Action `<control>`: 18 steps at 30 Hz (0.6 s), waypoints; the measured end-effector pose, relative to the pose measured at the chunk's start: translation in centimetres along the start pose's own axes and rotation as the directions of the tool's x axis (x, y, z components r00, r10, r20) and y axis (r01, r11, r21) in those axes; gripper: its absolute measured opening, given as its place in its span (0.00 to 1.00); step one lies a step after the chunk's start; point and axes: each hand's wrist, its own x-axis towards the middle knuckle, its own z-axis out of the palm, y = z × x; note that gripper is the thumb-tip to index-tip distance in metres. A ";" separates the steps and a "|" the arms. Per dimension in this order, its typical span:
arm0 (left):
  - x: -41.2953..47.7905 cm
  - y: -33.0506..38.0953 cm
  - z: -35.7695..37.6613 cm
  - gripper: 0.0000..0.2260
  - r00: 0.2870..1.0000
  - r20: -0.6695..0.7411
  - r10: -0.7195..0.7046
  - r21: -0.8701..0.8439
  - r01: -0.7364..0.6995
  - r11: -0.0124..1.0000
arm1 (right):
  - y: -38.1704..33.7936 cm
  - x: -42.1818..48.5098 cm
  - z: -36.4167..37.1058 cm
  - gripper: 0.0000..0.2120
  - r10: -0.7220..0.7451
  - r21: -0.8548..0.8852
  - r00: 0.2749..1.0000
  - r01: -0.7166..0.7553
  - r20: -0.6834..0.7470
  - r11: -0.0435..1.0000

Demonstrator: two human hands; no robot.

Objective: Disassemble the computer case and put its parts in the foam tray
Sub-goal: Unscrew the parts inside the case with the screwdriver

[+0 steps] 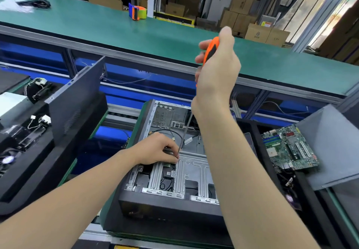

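**Q:** At upper centre, over the work, what pose?

**A:** Right hand (217,70), raised high above the computer case (165,208). Forearm rising steeply from the lower right edge, back of the hand toward the camera. Fingers curled tight round the orange-and-black handle of a screwdriver (210,48). Thin metal shaft (185,132) emerging below the wrist and slanting down into the case.

**Q:** And lower down?

**A:** Left hand (155,149), reaching in from the lower left edge, palm down, resting on the silver bracket (194,166) inside the case. Fingertips (175,156) pressed together, pinching right at the lower end of the shaft. Whether a screw sits between them: cannot tell.

**Q:** Position of the case relative to the fingers?

**A:** Directly beneath both hands, on its side, open face up, black front toward the camera. Left fingertips inside it, touching the bracket's upper edge; right fingers well above it, joined to it only through the shaft.

**Q:** Surroundings?

**A:** To the right, just beside the case: black foam tray (310,206), with a green circuit board (289,149) lying tilted in it and a grey panel (330,147) leaning beyond. To the left: second foam tray (35,186), with a dark side panel (77,101) standing on edge. Beyond, on the green bench (116,27): an orange tape dispenser (138,12).
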 end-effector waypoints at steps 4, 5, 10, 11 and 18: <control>0.0 -0.1 0.0 0.05 1.000 -0.003 -0.005 0.028 0.005 1.000 | 0.2 -0.2 0.3 0.28 0.002 0.085 0.993 -0.013 0.121 0.996; 0.0 -0.1 0.0 0.05 1.000 -0.004 -0.007 0.039 0.007 0.999 | 0.2 0.2 0.2 0.29 0.026 0.092 0.982 -0.044 0.188 0.995; -0.1 -0.1 0.1 0.06 1.000 -0.007 -0.019 0.070 0.019 0.997 | 0.4 3.2 -0.6 0.31 0.146 0.123 0.787 -0.271 0.600 0.955; -0.1 -0.1 0.2 0.05 1.000 -0.005 -0.013 0.067 0.013 0.998 | 0.4 3.8 -0.7 0.32 0.166 0.125 0.718 -0.334 0.675 0.934; -0.2 0.1 0.7 0.07 1.000 0.023 0.021 0.197 -0.025 0.980 | 0.5 6.2 -1.2 0.33 0.200 0.075 0.461 -0.512 0.864 0.856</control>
